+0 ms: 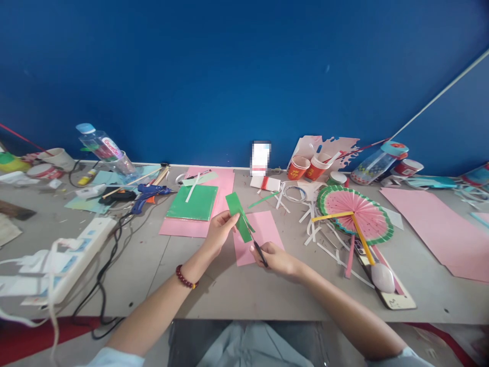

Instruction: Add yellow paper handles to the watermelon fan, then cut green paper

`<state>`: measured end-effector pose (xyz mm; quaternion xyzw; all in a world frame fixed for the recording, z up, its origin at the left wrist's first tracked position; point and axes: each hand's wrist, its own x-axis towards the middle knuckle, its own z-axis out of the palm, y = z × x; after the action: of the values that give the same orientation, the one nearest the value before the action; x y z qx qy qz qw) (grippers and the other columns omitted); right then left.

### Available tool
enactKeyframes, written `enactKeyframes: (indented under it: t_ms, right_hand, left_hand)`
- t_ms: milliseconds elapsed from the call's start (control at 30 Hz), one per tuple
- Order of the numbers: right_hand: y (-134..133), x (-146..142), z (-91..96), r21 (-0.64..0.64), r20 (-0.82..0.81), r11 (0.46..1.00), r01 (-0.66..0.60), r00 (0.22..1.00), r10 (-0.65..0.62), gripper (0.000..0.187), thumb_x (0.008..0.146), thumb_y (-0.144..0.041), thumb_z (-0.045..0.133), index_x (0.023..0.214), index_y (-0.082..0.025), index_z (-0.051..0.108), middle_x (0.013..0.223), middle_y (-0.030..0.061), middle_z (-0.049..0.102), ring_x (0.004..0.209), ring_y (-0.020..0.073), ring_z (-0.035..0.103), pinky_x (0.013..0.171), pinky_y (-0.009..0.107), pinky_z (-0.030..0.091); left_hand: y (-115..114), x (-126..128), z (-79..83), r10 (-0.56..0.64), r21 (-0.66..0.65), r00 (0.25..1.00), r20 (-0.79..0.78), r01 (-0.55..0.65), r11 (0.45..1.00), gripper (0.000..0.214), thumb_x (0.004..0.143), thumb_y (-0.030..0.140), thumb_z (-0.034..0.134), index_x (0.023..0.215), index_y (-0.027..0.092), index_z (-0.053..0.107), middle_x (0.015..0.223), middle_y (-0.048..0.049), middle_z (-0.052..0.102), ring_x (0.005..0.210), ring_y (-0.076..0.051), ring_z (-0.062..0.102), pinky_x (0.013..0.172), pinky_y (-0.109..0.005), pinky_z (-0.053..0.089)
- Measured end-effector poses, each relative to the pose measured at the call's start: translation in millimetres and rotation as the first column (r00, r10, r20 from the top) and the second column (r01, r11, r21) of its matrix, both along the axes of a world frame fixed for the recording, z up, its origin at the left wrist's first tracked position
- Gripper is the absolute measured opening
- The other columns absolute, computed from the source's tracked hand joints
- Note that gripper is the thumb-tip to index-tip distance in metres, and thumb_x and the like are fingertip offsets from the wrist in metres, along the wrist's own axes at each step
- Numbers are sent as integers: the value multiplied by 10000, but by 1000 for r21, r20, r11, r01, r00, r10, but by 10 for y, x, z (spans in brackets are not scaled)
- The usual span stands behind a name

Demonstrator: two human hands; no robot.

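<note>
My left hand (220, 230) pinches a strip of green paper (238, 215) and holds it up above the table. My right hand (278, 260) is closed round small black scissors (260, 252), whose blades meet the strip's lower end. Just beneath both hands lies a pink paper sheet (263, 229). A red bead bracelet (186, 279) circles my left wrist.
A green sheet (193, 203) lies on larger pink paper behind my hands. A watermelon paper fan (357, 211), white paper strips and red paper cups (307, 167) are to the right. A blue glue gun (147, 196), a power strip (82, 250), cables and a bottle (104, 148) are to the left.
</note>
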<state>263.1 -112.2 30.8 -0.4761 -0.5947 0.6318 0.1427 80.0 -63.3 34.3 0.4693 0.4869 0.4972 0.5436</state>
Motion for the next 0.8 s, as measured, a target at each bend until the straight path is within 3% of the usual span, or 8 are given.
enactKeyframes:
  t_ms: [800]
  right_hand:
    - [-8, -21, -29, -15, -26, 1000, 27, 999, -27, 570, 804, -670, 435, 520, -184, 343, 444, -69, 276, 412, 55, 244, 413, 217, 190]
  left_hand:
    - [-13, 10, -37, -20, -18, 1000, 7, 20, 1000, 277, 720, 425, 677, 638, 167, 615, 544, 20, 529, 512, -97, 477, 451, -205, 313]
